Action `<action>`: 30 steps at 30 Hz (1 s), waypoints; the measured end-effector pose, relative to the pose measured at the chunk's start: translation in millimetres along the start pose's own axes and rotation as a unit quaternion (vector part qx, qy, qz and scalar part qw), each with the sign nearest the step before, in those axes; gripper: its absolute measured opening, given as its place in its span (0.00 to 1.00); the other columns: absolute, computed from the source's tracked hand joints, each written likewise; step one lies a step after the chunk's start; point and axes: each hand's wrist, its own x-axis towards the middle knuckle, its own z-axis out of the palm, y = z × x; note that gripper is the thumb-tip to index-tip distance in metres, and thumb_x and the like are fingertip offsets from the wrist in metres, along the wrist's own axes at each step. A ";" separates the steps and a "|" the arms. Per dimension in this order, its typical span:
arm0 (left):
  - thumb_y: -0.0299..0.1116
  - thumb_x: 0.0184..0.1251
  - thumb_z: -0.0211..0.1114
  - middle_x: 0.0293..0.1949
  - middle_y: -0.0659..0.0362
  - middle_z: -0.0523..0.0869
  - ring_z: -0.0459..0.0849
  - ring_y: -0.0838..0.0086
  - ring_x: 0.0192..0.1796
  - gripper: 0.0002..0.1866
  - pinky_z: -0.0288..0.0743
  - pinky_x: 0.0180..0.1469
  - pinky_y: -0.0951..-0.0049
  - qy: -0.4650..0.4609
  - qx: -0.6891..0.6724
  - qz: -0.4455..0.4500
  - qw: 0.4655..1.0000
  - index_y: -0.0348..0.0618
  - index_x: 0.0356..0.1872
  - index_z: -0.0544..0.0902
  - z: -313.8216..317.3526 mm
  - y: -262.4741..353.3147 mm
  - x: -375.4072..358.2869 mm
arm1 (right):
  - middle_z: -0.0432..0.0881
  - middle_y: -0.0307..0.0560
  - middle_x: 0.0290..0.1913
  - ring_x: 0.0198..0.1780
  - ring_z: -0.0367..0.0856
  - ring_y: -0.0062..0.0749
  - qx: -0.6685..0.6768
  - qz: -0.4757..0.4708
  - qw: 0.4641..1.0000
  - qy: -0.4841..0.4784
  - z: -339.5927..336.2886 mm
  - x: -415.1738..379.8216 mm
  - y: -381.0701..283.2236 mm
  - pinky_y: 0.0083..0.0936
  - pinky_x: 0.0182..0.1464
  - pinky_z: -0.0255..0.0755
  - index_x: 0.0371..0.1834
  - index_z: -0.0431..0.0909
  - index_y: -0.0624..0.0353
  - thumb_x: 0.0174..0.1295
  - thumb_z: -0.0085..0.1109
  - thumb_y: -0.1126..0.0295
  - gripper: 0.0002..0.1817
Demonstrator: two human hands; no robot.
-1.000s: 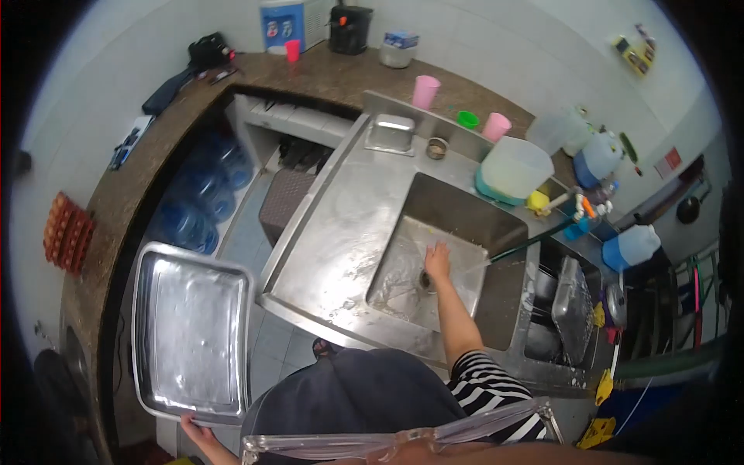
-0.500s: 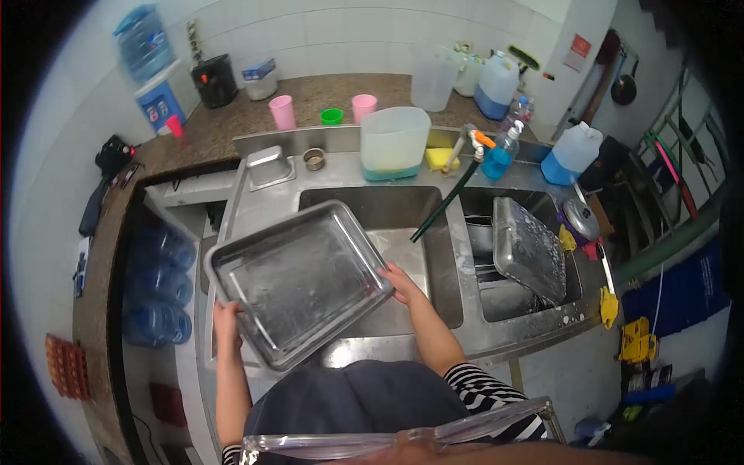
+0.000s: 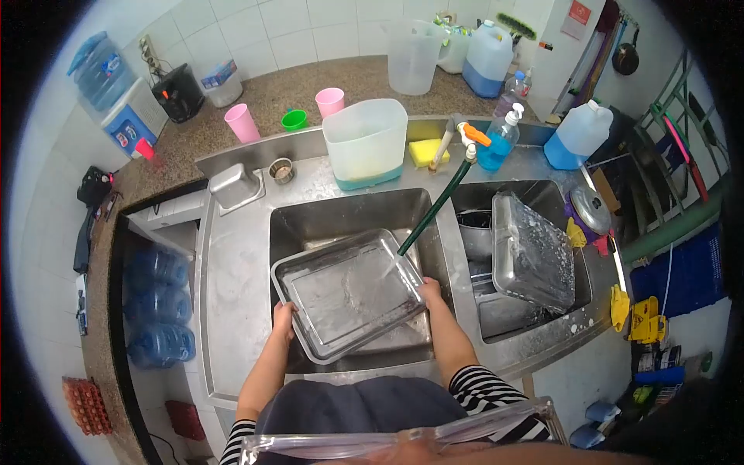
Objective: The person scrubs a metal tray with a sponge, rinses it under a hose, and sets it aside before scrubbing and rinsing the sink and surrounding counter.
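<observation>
A rectangular metal tray (image 3: 349, 294) is tilted over the left sink basin (image 3: 341, 209). My left hand (image 3: 284, 319) grips its lower left edge, and my right hand (image 3: 429, 292) holds its right edge. The end of a green hose (image 3: 438, 209), fixed to the tap with the orange handle (image 3: 475, 135), hangs over the tray's upper right part. Water appears to run from it onto the tray's wet surface. A second metal pan (image 3: 531, 252), spotted with foam, leans in the right basin.
Behind the basins stand a plastic container with green liquid (image 3: 366, 147), a yellow sponge (image 3: 428, 153), a blue soap bottle (image 3: 500, 143) and a jug of blue liquid (image 3: 577, 138). Pink cups (image 3: 242, 124) and a green cup (image 3: 294, 120) are on the counter. A small metal pan (image 3: 235, 187) lies left.
Both hands have moved the tray right and down, from the sink's left side to over the left basin, beneath the hose. The camera view has shifted slightly.
</observation>
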 end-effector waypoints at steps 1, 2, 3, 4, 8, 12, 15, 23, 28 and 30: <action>0.25 0.37 0.52 0.29 0.55 0.74 0.72 0.66 0.33 0.15 0.70 0.36 0.65 -0.009 0.001 0.004 1.000 0.36 0.33 0.71 -1.5 -1.3 1.7 | 0.82 0.43 0.32 0.33 0.79 0.29 -0.006 -0.016 1.000 0.007 -1.0 -1.0 -0.8 0.24 0.37 0.71 0.39 0.80 0.63 0.42 0.52 0.82 0.17; 0.25 0.37 0.52 0.30 0.55 0.74 0.72 0.66 0.34 0.15 0.70 0.36 0.65 -0.019 0.002 0.011 1.000 0.37 0.33 0.71 -3.4 -1.9 2.5 | 0.82 0.43 0.32 0.33 0.79 0.29 -0.010 -0.015 1.000 0.004 -3.4 -4.9 -1.2 0.24 0.37 0.71 0.39 0.80 0.63 0.42 0.52 0.82 0.17; 0.25 0.38 0.51 0.30 0.55 0.74 0.72 0.66 0.34 0.15 0.70 0.36 0.65 -0.008 0.003 0.007 1.000 0.36 0.33 0.71 -4.7 -2.6 2.0 | 0.82 0.44 0.32 0.33 0.79 0.29 -0.043 -0.025 0.999 0.014 -7.2 -9.1 -3.2 0.24 0.37 0.70 0.39 0.80 0.63 0.42 0.53 0.81 0.17; 0.25 0.38 0.51 0.30 0.55 0.74 0.72 0.66 0.34 0.15 0.70 0.36 0.65 -0.005 -0.001 0.009 1.000 0.36 0.33 0.71 -5.2 -0.2 -1.5 | 0.82 0.44 0.33 0.34 0.79 0.29 -0.075 -0.037 0.996 0.025 -11.3 -19.2 -14.5 0.24 0.37 0.70 0.39 0.80 0.63 0.43 0.53 0.81 0.16; 0.25 0.38 0.52 0.29 0.54 0.73 0.73 0.65 0.32 0.15 0.71 0.34 0.65 0.012 -0.011 0.006 1.000 0.36 0.33 0.71 -11.7 20.8 -32.4 | 0.81 0.46 0.33 0.32 0.78 0.29 -0.057 -0.043 0.997 -0.011 -22.5 -53.9 -32.0 0.24 0.36 0.70 0.40 0.79 0.63 0.44 0.56 0.79 0.16; 0.26 0.39 0.52 0.27 0.54 0.73 0.73 0.67 0.29 0.13 0.71 0.30 0.66 0.029 0.017 0.025 0.999 0.35 0.32 0.71 -34.2 39.9 -77.0 | 0.80 0.45 0.32 0.32 0.77 0.29 -0.047 -0.024 0.995 -0.080 -38.3 -106.8 -54.8 0.25 0.34 0.70 0.39 0.78 0.65 0.47 0.54 0.82 0.13; 0.27 0.39 0.54 0.27 0.54 0.73 0.72 0.66 0.26 0.15 0.70 0.25 0.64 0.016 0.023 0.001 1.000 0.34 0.32 0.71 -64.8 45.0 -111.7 | 0.80 0.46 0.32 0.32 0.77 0.29 -0.088 -0.086 0.987 -0.100 -38.1 -125.9 -46.5 0.25 0.34 0.70 0.39 0.76 0.66 0.49 0.53 0.83 0.12; 0.29 0.37 0.56 0.34 0.50 0.73 0.74 0.64 0.32 0.25 0.72 0.33 0.63 0.108 0.035 0.067 0.991 0.34 0.44 0.67 -185.5 44.4 -203.0 | 0.80 0.50 0.37 0.39 0.77 0.30 -0.061 -0.180 0.960 -0.205 8.2 -225.6 -95.5 0.24 0.42 0.68 0.45 0.73 0.66 0.50 0.57 0.76 0.17; 0.32 0.36 0.57 0.30 0.55 0.69 0.72 0.68 0.32 0.20 0.71 0.31 0.66 0.176 0.046 0.076 0.980 0.40 0.37 0.67 -262.6 52.4 -270.8 | 0.79 0.47 0.36 0.35 0.77 0.27 -0.132 -0.237 0.924 -0.270 56.1 -290.4 -105.0 0.24 0.38 0.70 0.44 0.72 0.67 0.55 0.53 0.78 0.13; 0.32 0.37 0.57 0.30 0.56 0.69 0.72 0.68 0.31 0.20 0.70 0.30 0.66 0.185 0.030 0.071 0.980 0.41 0.37 0.67 -310.6 37.2 -274.6 | 0.79 0.47 0.36 0.36 0.77 0.27 -0.150 -0.251 0.914 -0.280 73.8 -315.3 -103.4 0.24 0.39 0.69 0.44 0.72 0.67 0.55 0.53 0.77 0.13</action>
